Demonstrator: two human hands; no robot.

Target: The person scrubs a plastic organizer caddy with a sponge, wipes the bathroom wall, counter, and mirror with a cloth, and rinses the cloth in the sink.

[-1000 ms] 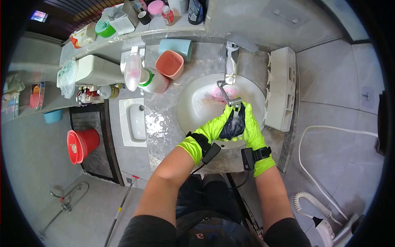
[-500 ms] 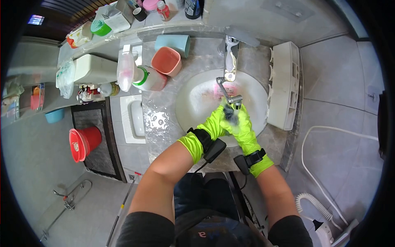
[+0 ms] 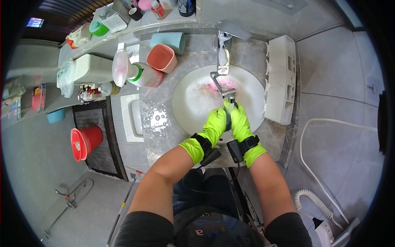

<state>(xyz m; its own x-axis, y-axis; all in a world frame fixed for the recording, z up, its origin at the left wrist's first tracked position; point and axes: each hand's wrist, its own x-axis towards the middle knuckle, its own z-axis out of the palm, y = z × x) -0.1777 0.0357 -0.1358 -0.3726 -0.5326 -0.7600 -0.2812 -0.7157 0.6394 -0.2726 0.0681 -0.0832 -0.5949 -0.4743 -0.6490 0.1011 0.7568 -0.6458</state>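
Both my hands wear bright yellow-green rubber gloves, with black straps and small boxes at the wrists. My left hand [image 3: 214,124] and my right hand [image 3: 240,122] are closed side by side around a dark grey, wet item [image 3: 228,122]. Its kind is hidden by the gloves; a narrow strip shows between them. The item is under the swivel spout [image 3: 224,92] of the chrome faucet [image 3: 223,51], and water runs down onto it. Beneath is the white oval sink [image 3: 185,103], with suds inside. A pink patterned thing [image 3: 223,85] lies at its back.
Left of the sink stand a pink cup [image 3: 162,58], a blue cup [image 3: 175,42] and a spray bottle [image 3: 146,75]. A white rack [image 3: 281,80] lines the right edge. A red bucket [image 3: 88,140] is lower left. A white cord [image 3: 306,140] hangs at right.
My gloved hands have come together in line under the spout. The dark item, bunched between them before, now shows as a narrow upright strip. The whole view has shifted slightly.
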